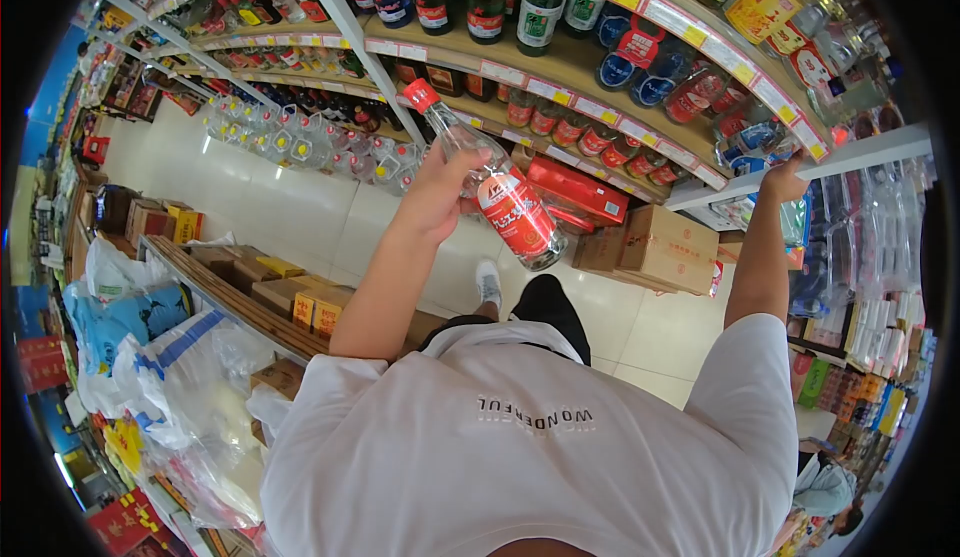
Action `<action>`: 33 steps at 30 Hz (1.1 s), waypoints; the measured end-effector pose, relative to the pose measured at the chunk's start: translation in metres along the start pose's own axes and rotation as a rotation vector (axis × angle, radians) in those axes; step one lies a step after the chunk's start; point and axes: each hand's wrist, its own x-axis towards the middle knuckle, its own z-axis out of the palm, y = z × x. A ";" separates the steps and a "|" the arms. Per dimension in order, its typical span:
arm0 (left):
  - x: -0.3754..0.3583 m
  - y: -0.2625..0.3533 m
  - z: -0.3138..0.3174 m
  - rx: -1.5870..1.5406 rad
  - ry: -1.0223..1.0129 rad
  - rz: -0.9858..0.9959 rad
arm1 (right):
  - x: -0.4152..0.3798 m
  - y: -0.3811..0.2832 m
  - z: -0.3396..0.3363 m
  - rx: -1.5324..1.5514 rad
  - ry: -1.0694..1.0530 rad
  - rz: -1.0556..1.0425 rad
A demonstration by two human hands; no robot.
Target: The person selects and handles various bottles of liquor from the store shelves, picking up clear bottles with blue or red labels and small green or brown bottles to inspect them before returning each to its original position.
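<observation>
My left hand [440,192] is wrapped round the neck and upper body of a clear glass bottle [515,212] with a red cap and a red label. The bottle is tilted, its cap towards the shelves and its base towards my body. At the right, my right hand [787,179] is raised to the white edge [850,155] of the shelving, beside small bottles on the shelf end. Its fingers are partly hidden there, and whether they grip anything cannot be made out.
Curved shelves [450,49] of bottles stretch across the front. Cardboard boxes [668,247] stand on the floor below them. Large clear jugs [290,137] line the floor at the left front. A low shelf with boxes [240,272] and plastic bags [200,387] lies at the left.
</observation>
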 end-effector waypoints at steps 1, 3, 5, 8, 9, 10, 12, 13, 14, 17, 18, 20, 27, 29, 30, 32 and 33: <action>0.001 0.000 0.001 0.025 -0.030 -0.008 | 0.002 0.001 -0.001 -0.012 -0.005 0.002; 0.000 0.005 0.004 0.071 -0.091 -0.021 | 0.006 0.008 0.000 -0.035 0.008 0.028; -0.002 0.006 0.009 0.093 -0.112 -0.004 | 0.005 0.005 0.001 -0.020 0.030 -0.044; -0.004 0.007 0.016 0.146 -0.159 0.092 | 0.002 -0.006 -0.003 -0.072 0.018 -0.008; -0.009 0.012 0.022 0.159 -0.181 0.103 | 0.002 -0.003 -0.003 -0.116 0.019 -0.019; -0.013 0.014 0.025 0.173 -0.201 0.109 | 0.003 -0.001 -0.003 -0.092 0.009 -0.008; -0.014 0.016 0.023 0.240 -0.246 0.134 | 0.001 -0.005 -0.004 -0.046 -0.014 0.013; -0.015 0.018 0.021 0.273 -0.267 0.147 | 0.002 0.001 -0.004 -0.055 -0.003 0.004; -0.014 0.018 0.017 0.284 -0.289 0.136 | 0.004 0.004 -0.003 -0.062 0.010 -0.006; -0.013 0.015 0.006 0.269 -0.324 0.097 | 0.004 0.004 -0.001 -0.064 0.024 0.016; -0.015 0.014 0.004 0.237 -0.316 0.073 | 0.002 -0.002 -0.001 -0.061 0.022 0.032; -0.019 0.014 0.002 0.201 -0.299 0.075 | 0.004 0.002 0.000 -0.051 -0.002 0.042; -0.012 0.009 -0.002 0.224 -0.319 0.108 | 0.011 0.017 0.002 -0.094 0.008 0.039; -0.005 0.002 -0.002 0.229 -0.335 0.115 | 0.013 0.022 -0.001 -0.100 0.017 0.000; -0.003 -0.001 0.000 0.236 -0.336 0.119 | 0.013 0.024 0.000 -0.100 0.026 -0.028; -0.001 -0.003 0.008 0.251 -0.327 0.113 | 0.018 0.033 0.001 -0.133 0.032 -0.055; -0.002 0.000 0.015 0.261 -0.313 0.104 | 0.015 0.023 -0.003 -0.114 0.020 -0.018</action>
